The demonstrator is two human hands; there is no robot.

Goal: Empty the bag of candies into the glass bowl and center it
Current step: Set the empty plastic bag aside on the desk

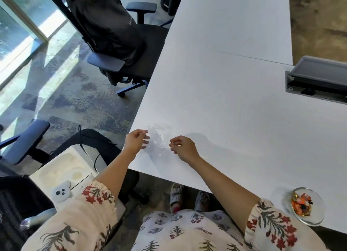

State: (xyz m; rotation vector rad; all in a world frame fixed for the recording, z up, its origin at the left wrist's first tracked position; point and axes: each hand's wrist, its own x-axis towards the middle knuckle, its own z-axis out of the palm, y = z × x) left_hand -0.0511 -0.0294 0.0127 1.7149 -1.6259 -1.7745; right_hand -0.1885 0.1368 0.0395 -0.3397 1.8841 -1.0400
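A clear, empty-looking plastic bag lies crumpled near the left corner of the white table. My left hand pinches the bag's left edge between thumb and fingers. Just right of the bag, my right hand hovers with its fingers curled; whether it touches the plastic I cannot tell. The glass bowl stands far off to the right at the table's near edge, holding several orange-wrapped candies.
An open grey cable box is set into the table at the right. A black office chair stands left of the table, another chair armrest lower left. A white box with a phone sits beside my left arm.
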